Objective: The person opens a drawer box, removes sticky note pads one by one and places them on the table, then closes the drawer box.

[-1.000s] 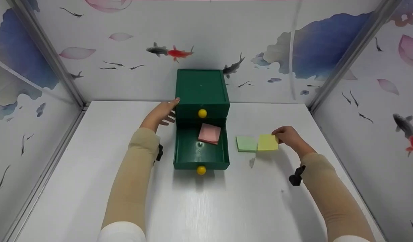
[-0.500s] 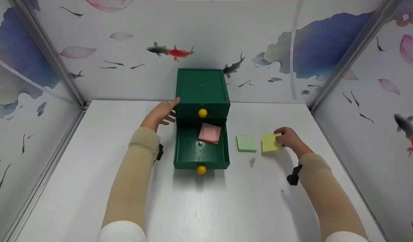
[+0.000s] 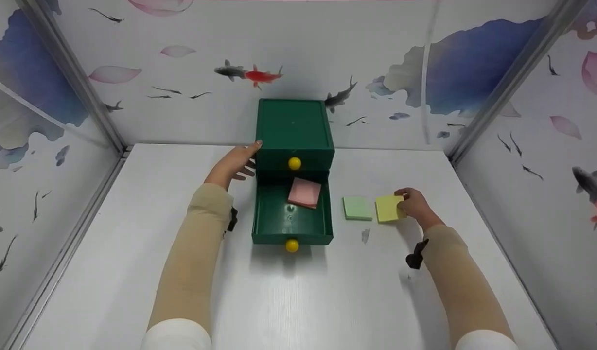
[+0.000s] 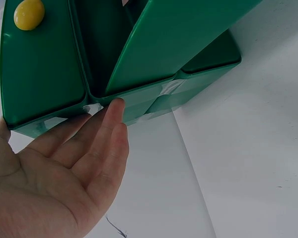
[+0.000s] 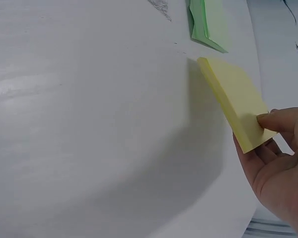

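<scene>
A green two-drawer cabinet (image 3: 294, 124) with yellow round knobs stands at the back of the table, its lower drawer (image 3: 272, 228) pulled out. Inside that drawer lies a pink sticky note pad (image 3: 304, 192), slightly turned. My left hand (image 3: 234, 163) touches the cabinet's left side; in the left wrist view the fingers (image 4: 102, 144) lie fairly straight along it. Over on the right, my right hand (image 3: 416, 206) pinches a yellow sticky note pad (image 3: 389, 209) by its right edge. The right wrist view shows the thumb on top of the pad (image 5: 236, 96), which is tilted and raised off the table.
Just left of the yellow pad, a light green sticky note pad (image 3: 357, 208) lies on the white table (image 3: 289, 301). A small grey mark (image 3: 365, 236) is on the tabletop in front of it. Printed wall panels (image 3: 177, 97) enclose the back and sides.
The yellow pad has shifted slightly right and nearer to me, opening a gap from the green pad. My right forearm has swung a little left. The left hand stays against the cabinet.
</scene>
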Demonstrator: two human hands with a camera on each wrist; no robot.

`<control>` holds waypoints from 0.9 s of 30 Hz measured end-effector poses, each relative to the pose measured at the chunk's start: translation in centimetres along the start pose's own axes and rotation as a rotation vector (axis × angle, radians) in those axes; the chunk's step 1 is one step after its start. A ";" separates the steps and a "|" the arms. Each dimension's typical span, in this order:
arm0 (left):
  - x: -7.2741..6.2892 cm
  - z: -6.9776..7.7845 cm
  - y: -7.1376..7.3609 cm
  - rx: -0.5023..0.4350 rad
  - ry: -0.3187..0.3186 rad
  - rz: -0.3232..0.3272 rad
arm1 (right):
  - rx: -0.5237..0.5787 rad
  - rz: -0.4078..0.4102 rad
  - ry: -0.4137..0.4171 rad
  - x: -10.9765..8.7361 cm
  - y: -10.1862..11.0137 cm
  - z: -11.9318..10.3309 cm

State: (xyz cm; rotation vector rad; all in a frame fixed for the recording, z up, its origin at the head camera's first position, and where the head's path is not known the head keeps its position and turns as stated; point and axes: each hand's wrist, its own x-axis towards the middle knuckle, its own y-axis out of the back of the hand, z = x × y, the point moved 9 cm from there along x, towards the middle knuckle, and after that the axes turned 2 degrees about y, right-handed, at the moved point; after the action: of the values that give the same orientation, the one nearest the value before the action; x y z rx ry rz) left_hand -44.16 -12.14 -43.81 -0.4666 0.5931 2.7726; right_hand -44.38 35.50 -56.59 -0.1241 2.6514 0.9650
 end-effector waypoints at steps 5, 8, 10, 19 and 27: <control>0.0 0.1 -0.1 0.003 -0.006 0.000 | -0.032 0.063 0.028 0.2 0.0 0.0; -0.2 0.2 0.0 -0.002 -0.005 0.000 | -0.065 0.102 0.055 0.2 0.1 -0.2; -0.2 0.2 0.0 0.002 -0.004 -0.001 | -0.102 0.131 0.072 0.2 0.2 -0.3; -0.1 0.3 0.0 0.022 -0.010 -0.006 | -0.136 0.210 0.063 0.7 -0.1 0.3; -0.1 0.1 0.1 0.019 -0.004 0.010 | -0.165 0.221 0.060 1.1 -0.7 0.5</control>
State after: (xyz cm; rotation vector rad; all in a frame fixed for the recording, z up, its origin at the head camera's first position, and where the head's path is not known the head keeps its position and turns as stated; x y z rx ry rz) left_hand -44.13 -12.23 -43.63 -0.4545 0.6221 2.7743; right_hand -45.18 35.35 -57.72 0.1068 2.6778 1.2692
